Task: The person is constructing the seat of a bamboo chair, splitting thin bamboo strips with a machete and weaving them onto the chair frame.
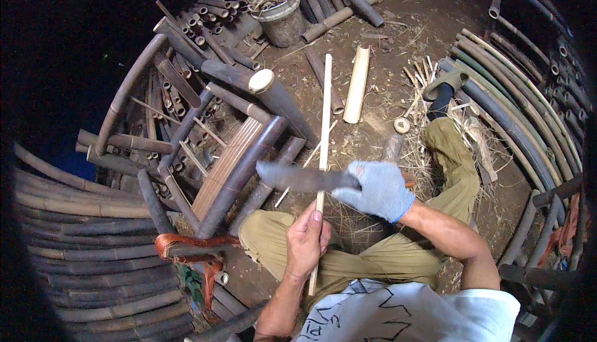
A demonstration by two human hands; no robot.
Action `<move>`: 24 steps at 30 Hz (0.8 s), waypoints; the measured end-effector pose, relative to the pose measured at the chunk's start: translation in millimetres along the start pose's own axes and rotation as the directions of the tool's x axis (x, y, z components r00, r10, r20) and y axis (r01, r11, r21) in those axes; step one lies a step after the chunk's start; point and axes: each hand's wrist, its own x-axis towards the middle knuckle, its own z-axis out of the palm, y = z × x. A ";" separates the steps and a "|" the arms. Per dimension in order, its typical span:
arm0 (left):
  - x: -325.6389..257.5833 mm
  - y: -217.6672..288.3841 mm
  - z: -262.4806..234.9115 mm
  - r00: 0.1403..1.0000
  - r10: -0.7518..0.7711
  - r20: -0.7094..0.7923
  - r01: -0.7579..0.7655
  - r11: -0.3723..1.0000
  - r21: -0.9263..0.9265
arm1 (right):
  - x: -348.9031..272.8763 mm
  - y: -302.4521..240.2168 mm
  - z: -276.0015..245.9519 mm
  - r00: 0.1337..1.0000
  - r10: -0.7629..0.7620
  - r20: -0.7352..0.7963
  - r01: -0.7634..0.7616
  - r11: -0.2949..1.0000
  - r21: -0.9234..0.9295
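My bare left hand is closed around the lower part of a long pale bamboo strip, which stands nearly upright in the view. In a light blue glove, my right hand grips a broad dark knife. The blade lies across the strip just above my left hand and is smeared by motion. Whether its edge bites into the strip, I cannot tell. The knife's handle is mostly hidden under the glove, though a brown end shows beyond it.
Left of my knee stands a dark bamboo chair frame with a slatted part. Ahead lie a split bamboo half and a bucket of shavings. Bamboo poles are stacked at left and right. Shavings litter the ground.
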 end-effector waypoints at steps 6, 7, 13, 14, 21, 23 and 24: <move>-31.2 -11.0 -8.0 0.995 -0.095 0.035 0.090 0.988 0.125 | 19.3 34.0 -13.6 0.970 0.170 -0.172 -0.180 0.983 -0.044; -43.0 -14.8 -12.1 0.992 -0.116 0.045 0.108 0.982 0.156 | 28.0 37.4 -26.4 0.949 0.239 -0.207 -0.236 0.971 0.041; -84.9 -28.5 -35.7 0.970 -0.238 0.053 0.236 0.971 0.047 | 54.4 141.6 -61.5 0.925 0.189 -0.329 -0.247 0.958 -0.144; -65.9 -32.8 -36.1 0.980 -0.195 0.046 0.195 0.981 -0.016 | 48.7 135.9 -57.9 0.941 0.130 -0.313 -0.185 0.971 -0.154; 18.7 12.8 -1.7 0.999 -0.005 0.042 0.013 0.983 -0.185 | -17.7 -10.4 -14.9 0.996 0.064 -0.057 -0.058 0.994 0.095; 23.0 13.6 -4.4 0.993 0.007 0.116 0.015 0.982 -0.190 | -23.2 -20.3 -9.5 0.993 0.055 0.105 -0.063 0.995 0.077; 21.4 14.2 1.6 0.998 0.022 0.053 -0.013 0.986 -0.163 | -25.7 -18.9 -0.9 0.999 0.035 0.023 -0.037 0.993 0.115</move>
